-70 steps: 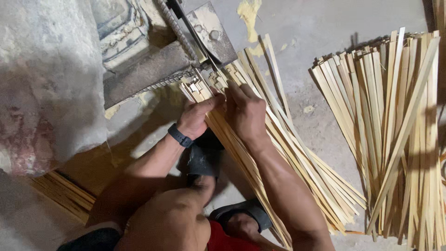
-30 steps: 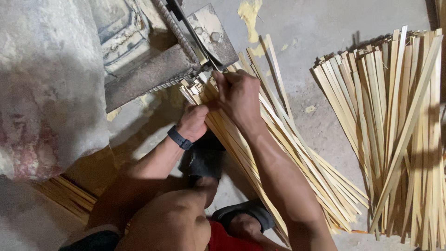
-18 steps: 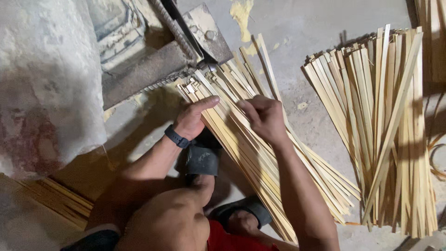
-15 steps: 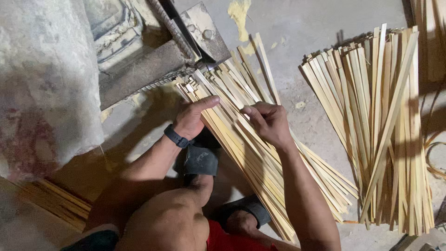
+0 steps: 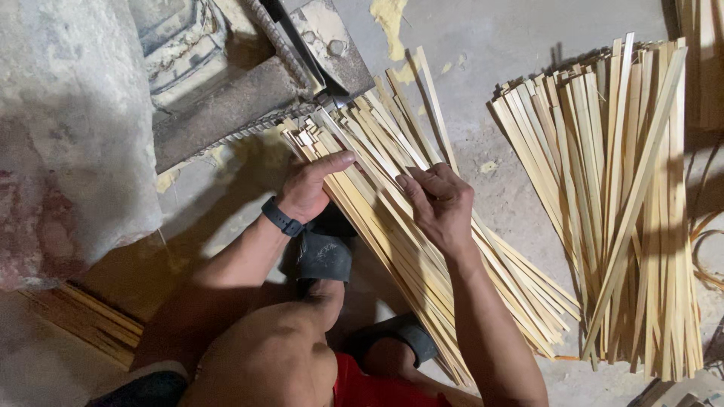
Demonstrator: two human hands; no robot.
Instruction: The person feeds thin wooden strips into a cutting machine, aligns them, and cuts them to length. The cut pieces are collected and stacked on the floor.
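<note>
My left hand (image 5: 308, 188) lies flat and open on the pile of long pale bamboo strips (image 5: 422, 249) on the grey concrete floor (image 5: 498, 45). My right hand (image 5: 437, 203) seems to pinch one strip between thumb and fingers. A second bundle of pale strips (image 5: 618, 196) lies well apart.

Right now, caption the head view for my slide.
Both hands, left hand and right hand, rest on a fanned pile of bamboo strips beside a blade.

right hand (image 5: 437, 203) off blade, back on strips (image 5: 392, 226)
</note>
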